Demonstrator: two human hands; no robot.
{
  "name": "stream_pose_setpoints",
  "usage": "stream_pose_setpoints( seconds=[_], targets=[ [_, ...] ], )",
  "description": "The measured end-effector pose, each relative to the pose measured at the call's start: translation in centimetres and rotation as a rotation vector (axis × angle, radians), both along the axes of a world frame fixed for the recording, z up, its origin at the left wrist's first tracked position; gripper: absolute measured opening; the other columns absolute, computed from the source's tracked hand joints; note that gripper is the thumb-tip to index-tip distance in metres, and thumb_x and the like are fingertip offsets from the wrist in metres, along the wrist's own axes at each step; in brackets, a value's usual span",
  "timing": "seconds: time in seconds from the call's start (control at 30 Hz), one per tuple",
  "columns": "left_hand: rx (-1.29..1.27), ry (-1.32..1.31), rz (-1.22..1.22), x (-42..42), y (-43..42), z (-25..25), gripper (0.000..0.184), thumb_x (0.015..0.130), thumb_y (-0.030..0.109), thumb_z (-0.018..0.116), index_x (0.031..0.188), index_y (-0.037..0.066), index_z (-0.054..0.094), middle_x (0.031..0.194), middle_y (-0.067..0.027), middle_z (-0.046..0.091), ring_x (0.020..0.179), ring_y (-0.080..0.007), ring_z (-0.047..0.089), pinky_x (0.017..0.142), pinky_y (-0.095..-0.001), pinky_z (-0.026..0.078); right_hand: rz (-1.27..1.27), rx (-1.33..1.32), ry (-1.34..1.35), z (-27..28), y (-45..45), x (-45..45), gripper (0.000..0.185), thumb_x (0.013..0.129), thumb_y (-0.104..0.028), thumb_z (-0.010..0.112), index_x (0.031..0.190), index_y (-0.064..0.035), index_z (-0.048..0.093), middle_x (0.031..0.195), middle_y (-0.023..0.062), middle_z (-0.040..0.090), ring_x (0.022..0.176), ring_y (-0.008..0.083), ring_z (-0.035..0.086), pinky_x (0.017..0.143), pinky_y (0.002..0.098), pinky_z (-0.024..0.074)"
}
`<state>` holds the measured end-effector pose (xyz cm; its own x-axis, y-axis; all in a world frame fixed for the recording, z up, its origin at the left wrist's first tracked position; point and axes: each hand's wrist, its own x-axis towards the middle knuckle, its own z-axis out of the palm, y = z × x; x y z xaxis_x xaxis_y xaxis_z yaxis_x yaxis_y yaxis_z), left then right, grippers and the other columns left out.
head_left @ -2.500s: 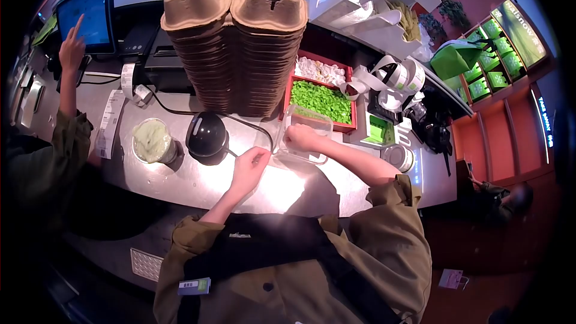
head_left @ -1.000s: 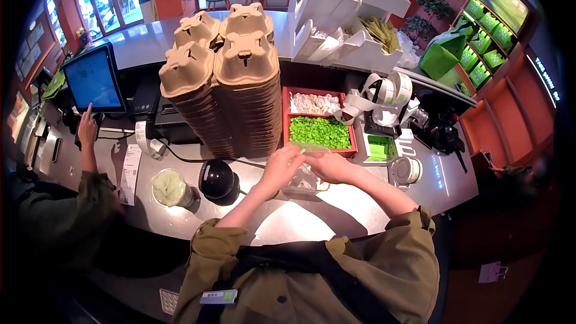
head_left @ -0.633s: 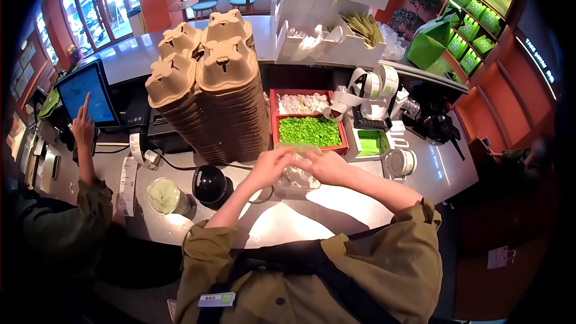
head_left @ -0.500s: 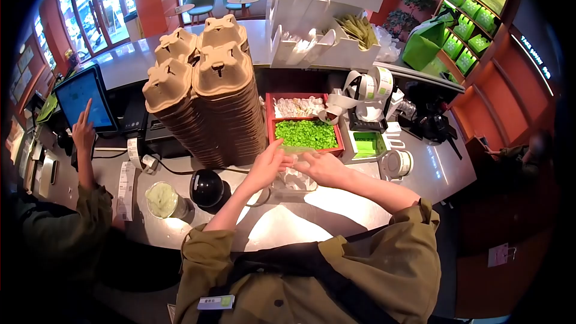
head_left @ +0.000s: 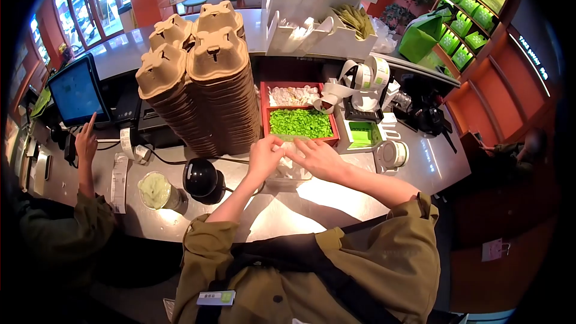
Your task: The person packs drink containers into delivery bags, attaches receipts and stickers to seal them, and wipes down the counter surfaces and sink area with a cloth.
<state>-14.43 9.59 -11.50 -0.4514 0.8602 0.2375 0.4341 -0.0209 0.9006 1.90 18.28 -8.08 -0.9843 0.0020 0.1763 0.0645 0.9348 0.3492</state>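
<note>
My left hand (head_left: 264,157) and my right hand (head_left: 319,161) meet above a clear plastic container (head_left: 288,188) on the steel counter. Inside it are pale, whitish pieces (head_left: 294,171) that I cannot identify. The left fingers are curled in a pinch, while the right fingers bend toward them. Whatever lies between the fingertips is too small and covered to name. Just beyond my hands sits a red two-part box (head_left: 264,97), with bright green pieces (head_left: 301,123) in the near part and whitish pieces (head_left: 294,95) in the far part.
Tall stacked cardboard cup carriers (head_left: 219,93) stand left. Nearer are a black round device (head_left: 203,179) and a cup of pale green drink (head_left: 158,192). Label rolls (head_left: 363,78) stand right, by a white tub (head_left: 393,154). A co-worker's hand (head_left: 86,144) is near a touchscreen (head_left: 75,93).
My hands have drawn closer together over the clear container, and the left fingers have curled in. The co-worker's hand has come lower on the screen. The view has shifted slightly.
</note>
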Motion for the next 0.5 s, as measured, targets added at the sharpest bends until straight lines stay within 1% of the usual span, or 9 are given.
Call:
stream_pose_setpoints(
  seconds=[0.1, 0.2, 0.3, 0.4, 0.43, 0.5],
  targets=[
    [-0.01, 0.035, 0.049, -0.2, -0.2, 0.6, 0.015, 0.07, 0.009, 0.06, 0.08, -0.001, 0.06, 0.061, -0.0113, 0.06, 0.054, -0.0181, 0.06, 0.054, -0.0267, 0.045, 0.011, -0.118, 0.084, 0.2, 0.0, 0.4, 0.044, 0.075, -0.011, 0.05, 0.119, -0.0105, 0.047, 0.117, 0.0201, 0.045, 0.089, 0.0286, 0.056, 0.07, 0.0371, 0.0471],
    [0.026, 0.191, 0.12, -0.7, -0.2, -0.2, 0.012, 0.07, 0.007, 0.061, 0.079, -0.001, 0.059, 0.06, -0.0125, 0.06, 0.054, -0.0252, 0.059, 0.054, -0.03, 0.045, -0.045, -0.378, 0.127, 1.7, -0.2, 1.3, 0.035, 0.075, -0.008, 0.05, 0.11, -0.0088, 0.051, 0.112, 0.0177, 0.048, 0.087, 0.03, 0.056, 0.072, 0.0376, 0.0473],
    [0.03, 0.24, 0.033, -0.4, -0.5, -0.7, 0.009, 0.07, 0.005, 0.061, 0.078, 0.0, 0.059, 0.064, -0.0138, 0.059, 0.059, -0.0294, 0.058, 0.055, -0.0343, 0.045, -0.13, -0.592, 0.221, 1.1, 0.4, 1.8, 0.022, 0.077, -0.007, 0.052, 0.098, -0.0075, 0.055, 0.102, 0.0128, 0.051, 0.082, 0.0293, 0.057, 0.071, 0.0359, 0.0472],
    [0.076, 0.383, -0.002, -0.2, -0.5, -0.6, 0.009, 0.07, 0.006, 0.062, 0.077, 0.001, 0.06, 0.07, -0.0147, 0.058, 0.066, -0.0305, 0.057, 0.059, -0.0376, 0.044, -0.077, -0.785, 0.309, 0.0, 0.9, 1.4, 0.015, 0.077, -0.008, 0.057, 0.091, -0.0069, 0.056, 0.091, 0.0093, 0.051, 0.079, 0.0274, 0.057, 0.067, 0.0342, 0.0468],
    [0.068, 0.364, -0.013, -0.1, -0.5, -0.5, 0.009, 0.07, 0.005, 0.062, 0.077, 0.001, 0.06, 0.072, -0.0148, 0.057, 0.068, -0.0309, 0.057, 0.061, -0.0377, 0.044, -0.071, -0.813, 0.355, -0.3, 0.9, 1.0, 0.013, 0.076, -0.009, 0.059, 0.089, -0.0066, 0.056, 0.085, 0.008, 0.05, 0.075, 0.0266, 0.057, 0.064, 0.0347, 0.0461],
    [0.046, 0.325, -0.03, -0.1, -0.7, -0.3, 0.008, 0.071, 0.005, 0.061, 0.077, 0.001, 0.059, 0.076, -0.0152, 0.056, 0.072, -0.0318, 0.056, 0.063, -0.0381, 0.044, -0.148, -0.856, 0.366, -0.2, 0.8, 0.7, 0.011, 0.076, -0.009, 0.058, 0.086, -0.0064, 0.055, 0.083, 0.0079, 0.051, 0.073, 0.0269, 0.057, 0.063, 0.0351, 0.0458]
  ],
)
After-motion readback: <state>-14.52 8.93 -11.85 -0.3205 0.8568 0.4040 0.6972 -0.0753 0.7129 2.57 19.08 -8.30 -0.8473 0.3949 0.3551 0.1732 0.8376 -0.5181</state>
